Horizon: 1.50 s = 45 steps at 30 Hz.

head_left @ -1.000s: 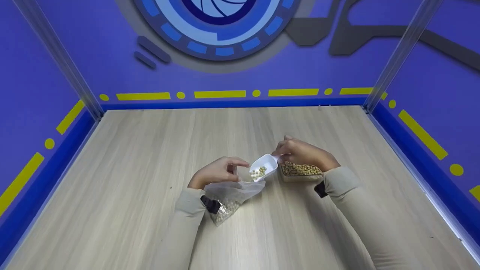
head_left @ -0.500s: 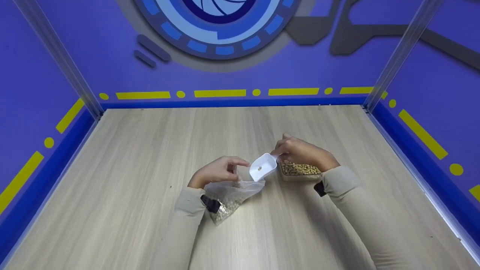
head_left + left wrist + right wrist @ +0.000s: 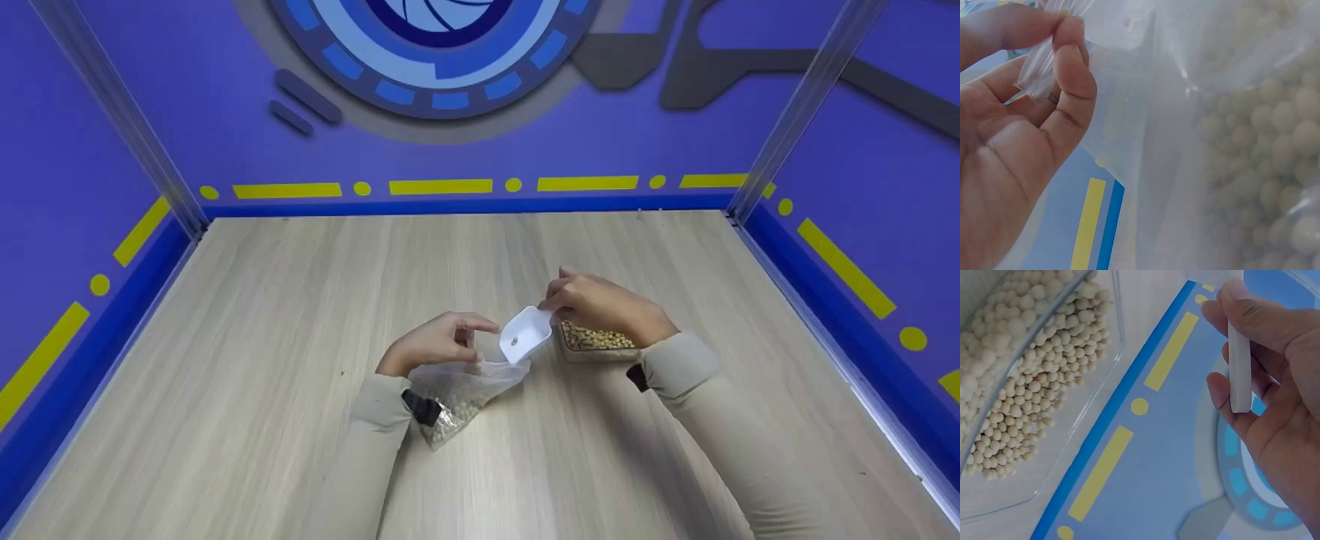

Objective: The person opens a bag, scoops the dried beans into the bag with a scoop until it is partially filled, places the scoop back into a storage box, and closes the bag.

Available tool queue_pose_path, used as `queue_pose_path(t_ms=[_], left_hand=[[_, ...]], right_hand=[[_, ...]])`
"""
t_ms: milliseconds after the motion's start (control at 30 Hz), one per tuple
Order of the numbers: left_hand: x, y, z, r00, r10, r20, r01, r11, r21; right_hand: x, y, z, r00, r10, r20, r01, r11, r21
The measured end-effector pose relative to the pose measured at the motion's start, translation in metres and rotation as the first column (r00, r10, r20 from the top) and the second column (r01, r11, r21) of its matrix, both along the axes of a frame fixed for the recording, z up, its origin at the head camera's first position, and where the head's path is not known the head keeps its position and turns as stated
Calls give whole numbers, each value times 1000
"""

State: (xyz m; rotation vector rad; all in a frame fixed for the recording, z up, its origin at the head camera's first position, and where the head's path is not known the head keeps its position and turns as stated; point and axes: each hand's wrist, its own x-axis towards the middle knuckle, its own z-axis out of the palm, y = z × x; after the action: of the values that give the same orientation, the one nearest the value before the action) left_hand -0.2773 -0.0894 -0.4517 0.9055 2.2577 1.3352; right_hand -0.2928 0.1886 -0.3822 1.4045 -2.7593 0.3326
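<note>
A clear plastic bag [image 3: 469, 386] with pale round beans in its lower part lies tilted on the table. My left hand [image 3: 435, 345] pinches the bag's mouth between thumb and fingers; the left wrist view shows the gathered film [image 3: 1039, 73] in that grip. In my right hand [image 3: 600, 304] is a white scoop [image 3: 525, 334], held by its handle [image 3: 1239, 371]. The scoop tips down over the bag's mouth, and one or two beans show in its bowl. Below the right hand stands a clear box [image 3: 600, 355] of beans [image 3: 1033, 394], partly hidden by that hand.
The pale wooden table [image 3: 300, 300] reaches back to a blue wall [image 3: 450, 161] with yellow marks. Blue side walls [image 3: 67, 187] stand at left and right. A black strap piece [image 3: 421, 409] on the left wrist overlaps the bag.
The small heap of beans in the scoop has slid out toward the bag, leaving one or two. The scoop has tipped further down and the right hand has shifted slightly left. The left hand stays put.
</note>
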Motion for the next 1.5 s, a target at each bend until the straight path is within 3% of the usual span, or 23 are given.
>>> queue_pose_path(t_ms=[200, 600, 933, 1333, 1500], left_hand=[[0, 0, 0, 1000, 2, -4, -2, 1000, -13], [2, -1, 1, 1000, 2, -10, -2, 1000, -5], [1, -2, 0, 1000, 13, -1, -13, 1000, 1], [2, -2, -1, 1000, 10, 18, -11, 1000, 15], [2, -2, -2, 1000, 6, 13, -6, 1000, 17]], right_hand=[[4, -2, 3, 999, -15, -32, 15, 1000, 27], [3, 1, 2, 999, -25, -20, 26, 999, 21], [0, 7, 2, 1000, 19, -5, -19, 1000, -23], [-7, 32, 6, 1000, 26, 2, -25, 993, -115], [-9, 48, 8, 999, -28, -28, 24, 993, -117]])
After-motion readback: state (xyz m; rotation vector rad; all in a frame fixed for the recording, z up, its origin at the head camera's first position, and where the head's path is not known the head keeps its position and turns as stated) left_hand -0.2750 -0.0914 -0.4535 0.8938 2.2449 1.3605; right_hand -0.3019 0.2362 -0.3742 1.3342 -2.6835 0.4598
